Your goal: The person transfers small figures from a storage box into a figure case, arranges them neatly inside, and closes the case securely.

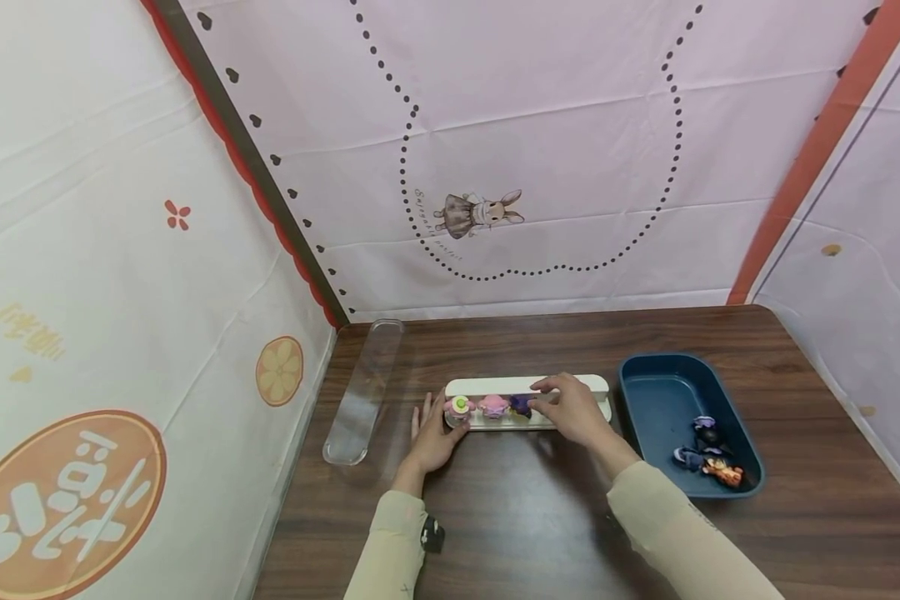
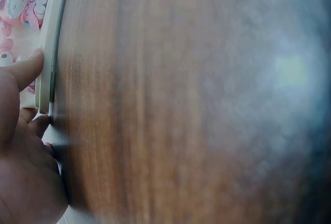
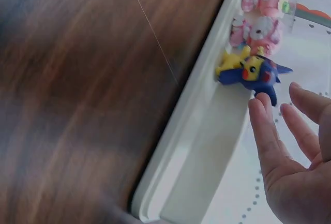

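A long white display case [image 1: 540,423] lies across the table, with two pink figurines [image 3: 264,32] in a row at its left end. Beside them stands a yellow figurine in a dark blue-purple outfit [image 3: 253,71]. My left hand [image 1: 433,446] grips the case's left end, its thumb [image 2: 28,71] over the front rim and other fingers round the end. Close beside the yellow and blue figurine is my right hand [image 1: 573,410], its fingers [image 3: 266,131] loosely extended and spread, with nothing between them. The case's right part shows a bare white floor in the right wrist view.
On the left of the table lies a long clear plastic cover [image 1: 363,396]. To the right, a dark blue tray [image 1: 656,408] holds several small figurines [image 1: 720,471]. Printed cloth [image 1: 570,150] hangs behind the table's back edge.
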The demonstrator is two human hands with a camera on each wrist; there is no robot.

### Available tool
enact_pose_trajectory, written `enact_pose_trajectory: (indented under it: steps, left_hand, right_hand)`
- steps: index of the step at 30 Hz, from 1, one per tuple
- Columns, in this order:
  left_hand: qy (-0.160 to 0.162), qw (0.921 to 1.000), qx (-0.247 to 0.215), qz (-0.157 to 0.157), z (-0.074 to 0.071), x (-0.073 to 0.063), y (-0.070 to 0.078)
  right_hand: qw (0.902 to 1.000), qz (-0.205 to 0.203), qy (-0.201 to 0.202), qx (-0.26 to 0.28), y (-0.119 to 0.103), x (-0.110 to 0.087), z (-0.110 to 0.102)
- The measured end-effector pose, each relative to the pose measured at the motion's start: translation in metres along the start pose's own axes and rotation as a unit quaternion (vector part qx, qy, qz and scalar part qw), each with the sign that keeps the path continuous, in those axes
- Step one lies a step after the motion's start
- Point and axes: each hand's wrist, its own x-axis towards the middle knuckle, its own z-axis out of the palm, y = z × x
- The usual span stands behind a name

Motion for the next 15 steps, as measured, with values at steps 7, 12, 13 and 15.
enact_pose_trajectory:
  steps: [7, 12, 13, 15]
  left_hand:
    - [-0.001, 1.0000, 0.003, -0.006, -0.001, 0.000, 0.000]
    - [-0.005, 0.9999, 0.003, -0.012, -0.002, 0.000, 0.001]
    - [-0.005, 0.9999, 0.002, -0.011, -0.002, 0.000, 0.001]
    - [-0.004, 0.9999, -0.001, -0.009, -0.002, -0.001, 0.002]
  right_hand:
    - [1.0000, -0.007, 0.004, 0.001, -0.005, -0.009, -0.026]
    - [0.9999, 0.000, 0.006, -0.016, -0.001, -0.016, -0.043]
    - [0.9998, 0.001, 0.007, -0.018, 0.000, -0.017, -0.046]
    - [0.9996, 0.003, 0.010, -0.027, 0.003, -0.020, -0.052]
